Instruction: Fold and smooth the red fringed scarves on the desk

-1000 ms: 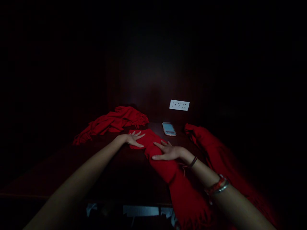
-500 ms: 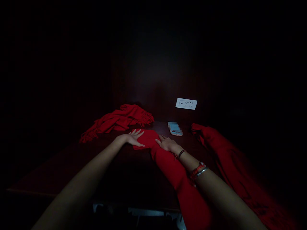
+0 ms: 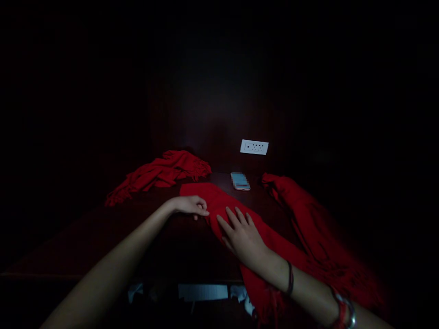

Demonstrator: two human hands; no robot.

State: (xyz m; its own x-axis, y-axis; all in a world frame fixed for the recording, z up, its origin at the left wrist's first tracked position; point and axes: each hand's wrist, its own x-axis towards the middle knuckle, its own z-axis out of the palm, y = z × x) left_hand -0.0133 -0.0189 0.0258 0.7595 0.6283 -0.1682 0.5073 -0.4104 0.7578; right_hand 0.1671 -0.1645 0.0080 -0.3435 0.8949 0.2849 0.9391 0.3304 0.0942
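Observation:
A red fringed scarf (image 3: 265, 230) lies stretched over the dark table, running from the middle toward the lower right, with part of it hanging over the front edge. At its left edge my left hand (image 3: 190, 205) is closed, thumb and curled fingers pinching the cloth. My right hand (image 3: 244, 237) rests flat on the scarf with its fingers spread, and bracelets circle that wrist. Where the left fingertips meet the fabric is partly hidden.
A crumpled red fringed cloth (image 3: 161, 171) lies at the back left. Another long red cloth (image 3: 308, 214) lies along the right side. A phone (image 3: 240, 181) sits at the back, below a white wall socket (image 3: 254, 147). The table's front edge (image 3: 103, 277) is faintly visible.
My left hand has gone from spread flat to pinching the scarf's edge. The right hand has moved nearer me, still flat. The scarf now spreads wider, covering more table to the right.

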